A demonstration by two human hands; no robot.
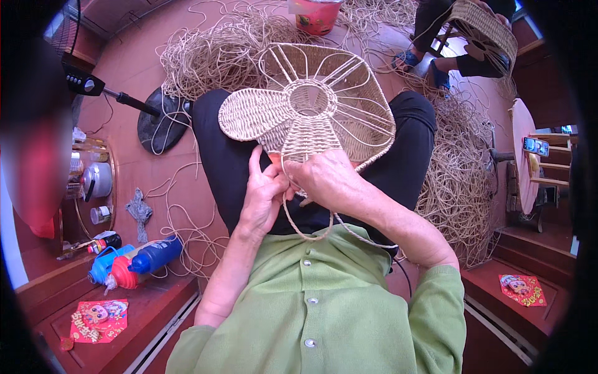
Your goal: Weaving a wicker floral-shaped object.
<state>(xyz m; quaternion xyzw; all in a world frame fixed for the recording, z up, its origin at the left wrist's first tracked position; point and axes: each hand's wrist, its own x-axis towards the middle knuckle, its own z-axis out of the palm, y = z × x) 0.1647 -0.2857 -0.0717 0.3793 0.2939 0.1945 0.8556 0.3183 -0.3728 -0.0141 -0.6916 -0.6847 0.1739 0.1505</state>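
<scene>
A woven straw basket (367, 146) with a flower-shaped face rests across my thighs. A round ring (309, 98) forms the flower's middle. One petal (255, 114) to its left is filled with weaving; the petal (309, 140) below is woven nearly down to my hands. Thin cords outline the other petals on the right. My left hand (265, 193) is closed at the lower petal's left edge, pinching the cord. My right hand (327, 177) is closed over that petal's end; its fingertips are partly hidden. A loop of straw cord (314, 239) hangs below both hands.
Large heaps of cord (218, 59) lie on the floor ahead and at right. A red bucket (316, 17) stands far ahead. Another person holds a similar basket (483, 31). A fan base (163, 121), bottles (156, 254) and a kettle (98, 181) are at left.
</scene>
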